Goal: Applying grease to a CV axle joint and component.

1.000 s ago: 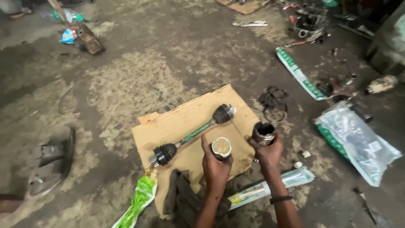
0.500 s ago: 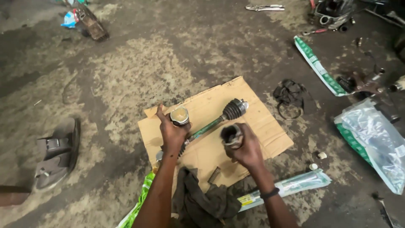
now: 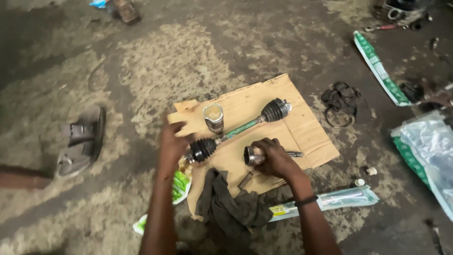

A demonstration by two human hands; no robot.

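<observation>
A drive axle shaft (image 3: 243, 129) with a black rubber boot at each end lies slantwise on a sheet of brown cardboard (image 3: 306, 134). An open metal joint cup (image 3: 213, 117) stands upright on the cardboard just beyond the shaft. My left hand (image 3: 171, 144) hovers beside the near boot (image 3: 204, 148), fingers apart, holding nothing. My right hand (image 3: 273, 158) grips a second metal joint housing (image 3: 253, 156) lying on its side on the cardboard, its stub pointing right.
A dark rag (image 3: 231, 203) and a small bolt (image 3: 245, 180) lie at the cardboard's near edge. Green-and-white plastic wrappers (image 3: 380, 68), a clear bag (image 3: 427, 146), black rubber bands (image 3: 340, 100) and a sandal (image 3: 81, 139) are scattered on the dirty concrete floor.
My left hand set the metal cup down upright on the cardboard and let go. My right hand lowered the other joint housing onto the cardboard.
</observation>
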